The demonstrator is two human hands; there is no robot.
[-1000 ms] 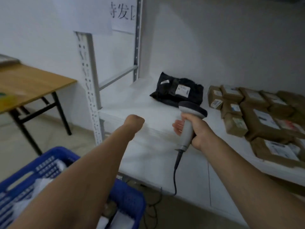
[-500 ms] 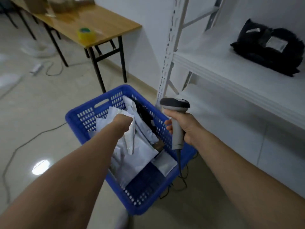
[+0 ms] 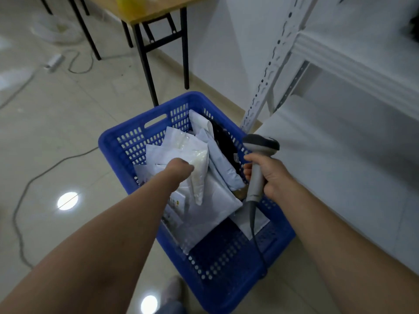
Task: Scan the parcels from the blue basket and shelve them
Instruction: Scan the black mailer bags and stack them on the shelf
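The left hand (image 3: pixel 180 169) sits on white parcels (image 3: pixel 181 148) in the blue basket (image 3: pixel 108 146), grip hidden; the right hand (image 3: pixel 271 177) clamps the scanner (image 3: pixel 260 143). Slick bags may slip; its cable (image 3: pixel 252 223) could snag.

Moulded plastic for the basket (image 3: pixel 108 143), blue, perforated, with a dull sheen. Smooth plastic film on the white mailers (image 3: pixel 204 211), softly glossy and creased; clearer, crinkled film on the bag (image 3: pixel 195 152) on top. Matt grey plastic on the scanner (image 3: pixel 256 177) grip, darker at the head. Mirror-glossy tile on the floor (image 3: pixel 68 123), with two lamp glares. Pale wood on the bench (image 3: pixel 145 10) top, black painted metal in its legs (image 3: pixel 145 62). White painted metal, punched with slots, in the upright (image 3: pixel 269 64); matt white on the shelf (image 3: pixel 362 60).
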